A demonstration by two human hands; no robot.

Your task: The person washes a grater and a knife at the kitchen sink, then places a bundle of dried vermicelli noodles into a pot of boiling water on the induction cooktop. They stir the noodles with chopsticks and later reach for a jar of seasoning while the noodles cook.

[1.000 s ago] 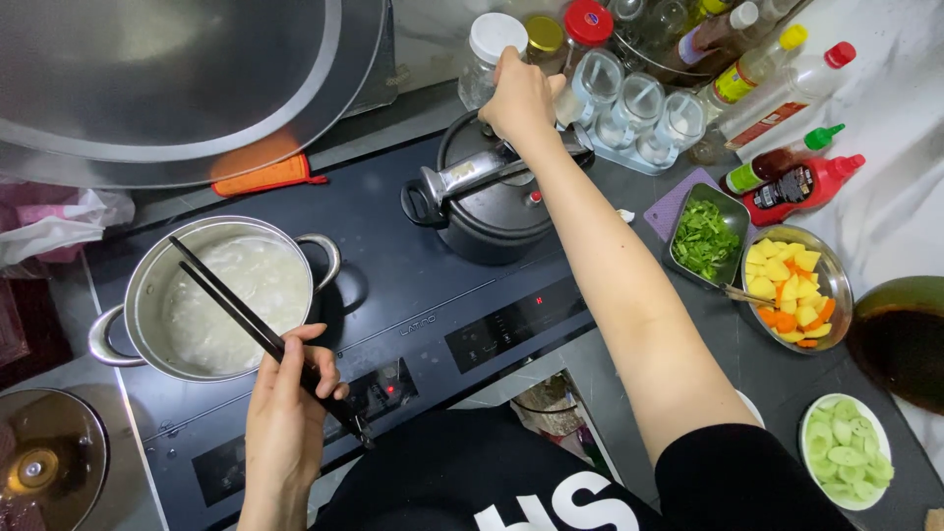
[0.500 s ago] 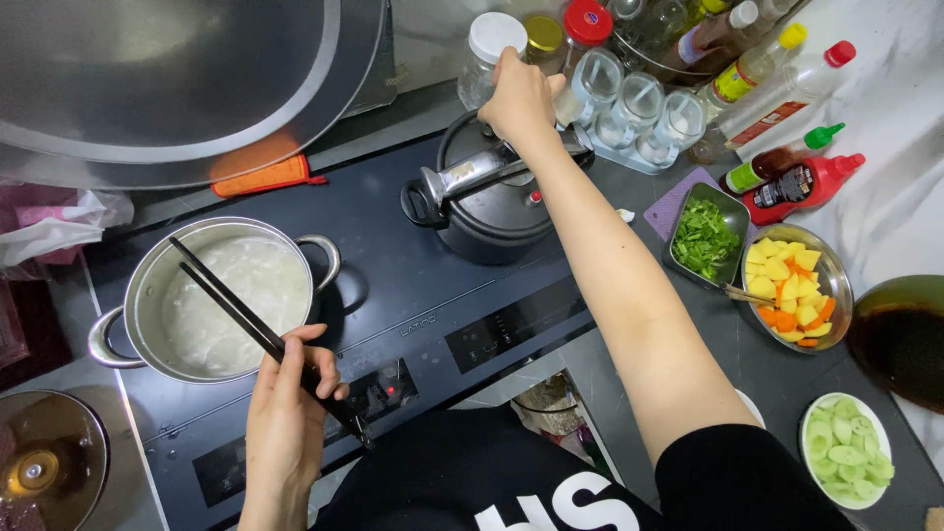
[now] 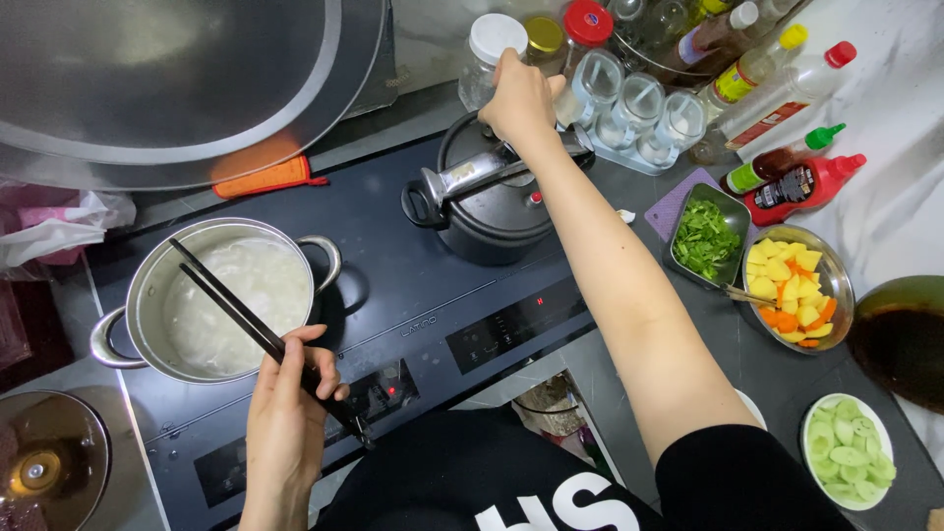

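My left hand [image 3: 285, 413] grips a pair of black chopsticks [image 3: 236, 310] whose tips reach into a steel pot [image 3: 147, 285] of white liquid on the left of a black cooktop [image 3: 393, 265]. My right hand [image 3: 521, 98] stretches across a black pressure cooker [image 3: 492, 206] to the back of the counter. Its fingers are curled between a white-lidded jar [image 3: 489, 49] and a rack of clear glass jars [image 3: 639, 108]. Whether they hold anything is hidden.
To the right are a dish of chopped greens [image 3: 706, 236], a steel bowl of yellow and orange cubes [image 3: 795, 285], a white bowl of green slices [image 3: 848, 447] and sauce bottles [image 3: 796, 182]. A large metal wok [image 3: 167, 79] fills the back left; a glass lid [image 3: 44, 472] lies front left.
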